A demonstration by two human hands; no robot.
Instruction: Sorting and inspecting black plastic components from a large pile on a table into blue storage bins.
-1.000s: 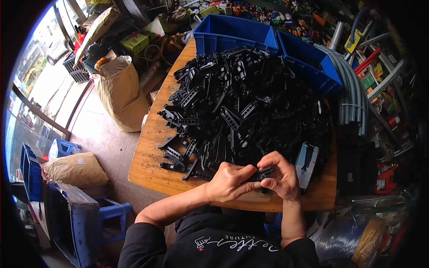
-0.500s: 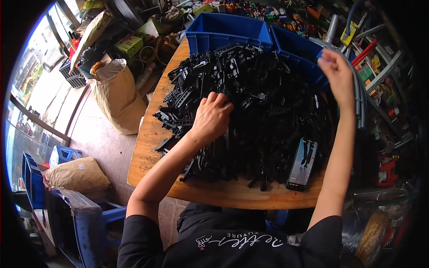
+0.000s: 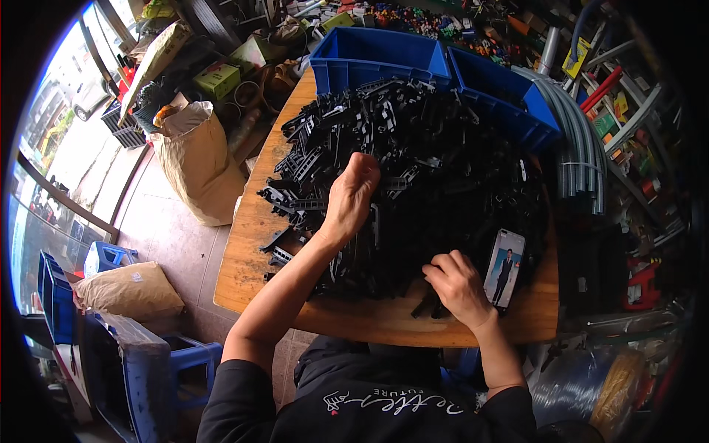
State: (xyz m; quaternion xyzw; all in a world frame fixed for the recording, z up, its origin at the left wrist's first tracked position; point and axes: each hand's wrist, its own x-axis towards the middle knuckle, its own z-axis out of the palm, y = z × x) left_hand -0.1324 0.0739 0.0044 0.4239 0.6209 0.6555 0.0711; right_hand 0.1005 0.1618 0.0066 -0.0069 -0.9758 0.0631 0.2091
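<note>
A wide heap of black plastic parts (image 3: 413,192), some with ladder-like rungs, covers most of the wooden table (image 3: 244,258). Over the middle left of this heap is my left hand (image 3: 354,193), its fingers curled closed; whatever they hold is hidden. At the heap's near edge my right hand (image 3: 459,286) has its fingers bent and pinched together over dark parts, and I cannot make out what is between them. Just right of that hand, a phone (image 3: 504,269) with its screen lit leans on the parts.
Two blue bins (image 3: 380,70) (image 3: 543,122) stand along the table's far side. Grey coiled tubing (image 3: 580,159) hangs at the right. Left of the table are an open paper sack (image 3: 196,162), another sack (image 3: 133,292) and a blue stool (image 3: 196,362). Colourful small pieces (image 3: 421,18) lie beyond.
My right hand has come from beside the right blue bin down to the near edge of the heap. My left hand has turned slightly over the heap. The phone screen shows another picture.
</note>
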